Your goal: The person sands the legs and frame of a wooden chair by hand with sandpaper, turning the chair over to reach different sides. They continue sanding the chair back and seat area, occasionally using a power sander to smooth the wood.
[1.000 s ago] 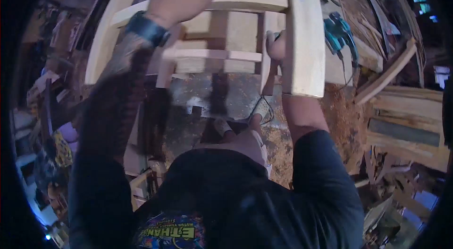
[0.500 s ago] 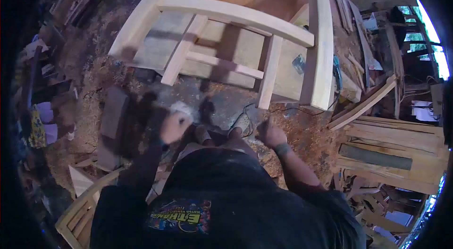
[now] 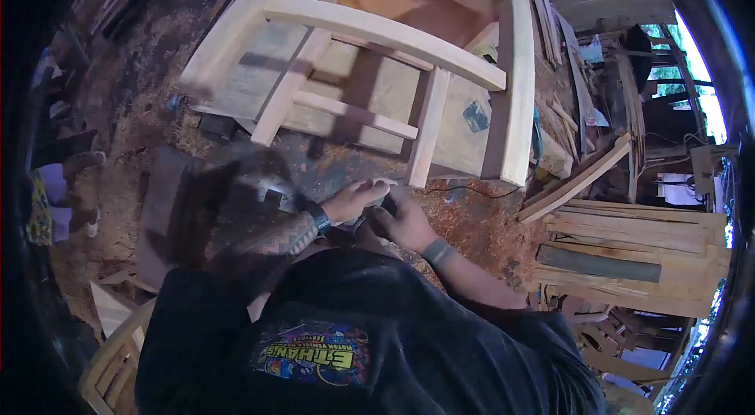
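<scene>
Left hand point(image 3: 355, 199): in front of my chest, fingers stretched nearly straight and close together, tips laid on a small pale piece point(image 3: 383, 189). Whether they pinch it or only rest on it, I cannot tell.
Right hand point(image 3: 405, 220): just beside the left and touching it at the fingertips, fingers curled inward, knuckles up. Whether the grip is closed, I cannot tell (the fingers hide the palm).
Small pale piece: between the two hands at their fingertips, low over the floor. Too small and blurred to name.
Wrists: dark watch point(image 3: 318, 217) on the left, dark wristband point(image 3: 437, 250) on the right.
Chair frame point(image 3: 385, 26): bare unfinished wood, lying tipped over ahead of me with its legs pointing my way. The nearest leg end sits just beyond my hands, apart from them.
Board point(image 3: 377, 93): pale flat panel under the chair frame, with a small dark-teal patch on it near the right rail.
Cable point(image 3: 464, 189): thin and black, running along the floor to the right of the hands.
Sawdust point(image 3: 487, 222): thick over the floor on the right.
Planks point(image 3: 637, 230): stacked offcuts well off to the right.
Second chair point(image 3: 110, 364): part of a pale frame at my lower left.
</scene>
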Available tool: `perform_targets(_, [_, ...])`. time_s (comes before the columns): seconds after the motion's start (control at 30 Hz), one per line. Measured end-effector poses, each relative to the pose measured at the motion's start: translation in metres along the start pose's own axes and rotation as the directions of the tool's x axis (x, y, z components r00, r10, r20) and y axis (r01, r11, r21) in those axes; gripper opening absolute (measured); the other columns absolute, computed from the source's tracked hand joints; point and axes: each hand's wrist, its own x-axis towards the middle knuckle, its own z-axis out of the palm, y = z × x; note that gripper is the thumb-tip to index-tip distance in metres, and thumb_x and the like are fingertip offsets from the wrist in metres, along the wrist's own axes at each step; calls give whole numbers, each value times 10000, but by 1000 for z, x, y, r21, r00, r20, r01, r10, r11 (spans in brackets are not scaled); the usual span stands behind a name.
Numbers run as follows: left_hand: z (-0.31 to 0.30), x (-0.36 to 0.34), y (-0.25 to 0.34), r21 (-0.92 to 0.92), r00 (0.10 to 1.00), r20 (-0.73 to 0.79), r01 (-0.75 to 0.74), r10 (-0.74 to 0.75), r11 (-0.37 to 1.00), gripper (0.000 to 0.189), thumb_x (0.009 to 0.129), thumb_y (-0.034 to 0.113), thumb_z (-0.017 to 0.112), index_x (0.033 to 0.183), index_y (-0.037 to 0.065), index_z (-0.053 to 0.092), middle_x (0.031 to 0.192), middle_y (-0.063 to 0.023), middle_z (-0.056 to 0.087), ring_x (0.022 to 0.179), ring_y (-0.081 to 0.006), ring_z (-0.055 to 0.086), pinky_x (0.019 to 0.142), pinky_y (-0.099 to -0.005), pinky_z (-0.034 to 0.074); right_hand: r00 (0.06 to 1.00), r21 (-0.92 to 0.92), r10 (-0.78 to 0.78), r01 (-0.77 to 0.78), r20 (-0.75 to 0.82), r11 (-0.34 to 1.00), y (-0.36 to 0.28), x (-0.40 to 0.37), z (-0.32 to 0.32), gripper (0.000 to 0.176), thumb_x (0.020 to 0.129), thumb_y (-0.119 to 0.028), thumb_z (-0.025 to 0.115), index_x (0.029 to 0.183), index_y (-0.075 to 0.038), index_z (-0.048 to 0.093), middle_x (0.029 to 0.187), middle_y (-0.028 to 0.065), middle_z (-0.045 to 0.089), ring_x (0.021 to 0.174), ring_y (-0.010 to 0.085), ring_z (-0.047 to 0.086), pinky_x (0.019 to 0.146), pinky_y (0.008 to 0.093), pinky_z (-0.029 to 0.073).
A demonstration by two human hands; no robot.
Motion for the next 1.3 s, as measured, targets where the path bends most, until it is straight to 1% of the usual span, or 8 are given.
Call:
perform_targets(0.3, [-30, -40, -9, 223, 978, 107, 149, -177, 963, 289, 1058, 151, 615, 1270, -40, 657, 1080, -81, 726, 920, -137, 696, 826, -323, 604, 998, -283, 59, -49, 26, 958, -1, -19, -12, 272, 899, -174, 769, 1060, -8, 626, 859, 208, 678, 795, 336, 686, 738, 436, 538])
perform_targets(0.5, [-23, -59, 25, 158, 999, 34, -17, 12, 987, 226, 1023, 205, 681, 1114, 2, 719, 1000, -26, 725, 855, -95, 668, 758, -257, 552, 999, 122, 53, -51, -11, 991, 8, -6, 8, 195, 938, -143, 753, 1052, -34, 639, 878, 88, 677, 844, 171, 656, 773, 362, 524])
perform_targets(0.63, [-21, -70, 54, 215, 980, -129, -120, 150, 969, 213, 995, 231, 713, 989, 20, 741, 899, 2, 706, 803, -80, 616, 721, -269, 489, 958, 457, 57, -185, 280, 870, -15, 20, 1, 227, 969, -127, 757, 1147, -31, 652, 992, -16, 695, 939, 91, 626, 844, 308, 527])
perform_targets(0.83, [-32, -89, 91, 566, 959, -49, -203, 279, 799, 167, 964, 157, 726, 998, -5, 754, 912, -66, 746, 836, -158, 686, 787, -324, 530, 894, 467, 31, -263, 448, 844, -28, 30, 1, 322, 999, -152, 730, 1284, -14, 673, 1103, 0, 724, 1020, 91, 634, 928, 302, 518])
perform_targets(1.07, [-48, -72, 139, 509, 947, -192, -129, 258, 851, 161, 986, 142, 682, 933, -1, 734, 824, -79, 728, 784, -148, 692, 751, -306, 550, 964, 480, 122, -225, 237, 848, 42, 25, -58, 188, 972, -129, 741, 1116, -9, 736, 1005, 8, 718, 944, 106, 651, 822, 295, 536])
perform_targets(1.23, [-94, -80, 189, 296, 888, -406, -97, 217, 950, 199, 1010, 171, 634, 927, 18, 731, 897, -85, 726, 809, -162, 679, 724, -298, 534, 991, 718, 135, -112, 25, 687, 74, 31, -127, 334, 970, -104, 704, 1281, 0, 643, 1134, 49, 719, 987, 151, 682, 838, 312, 570])
perform_targets(1.27, [-142, -75, 177, -202, 937, -200, -326, 287, 923, 239, 1014, 231, 621, 1041, 14, 718, 968, -113, 723, 884, -166, 680, 763, -317, 541, 989, 685, 147, -104, -4, 721, 84, 31, -145, 359, 981, -110, 687, 1316, -1, 618, 1163, 57, 716, 1004, 162, 688, 852, 316, 577])
perform_targets(1.3, [-164, -71, 183, -355, 895, -118, -443, 431, 823, 313, 1023, 291, 601, 1128, 15, 704, 1049, -129, 712, 947, -178, 678, 801, -334, 543, 987, 650, 159, -96, -38, 753, 94, 31, -162, 385, 992, -116, 671, 1351, -2, 593, 1191, 65, 713, 1020, 172, 693, 866, 320, 584])
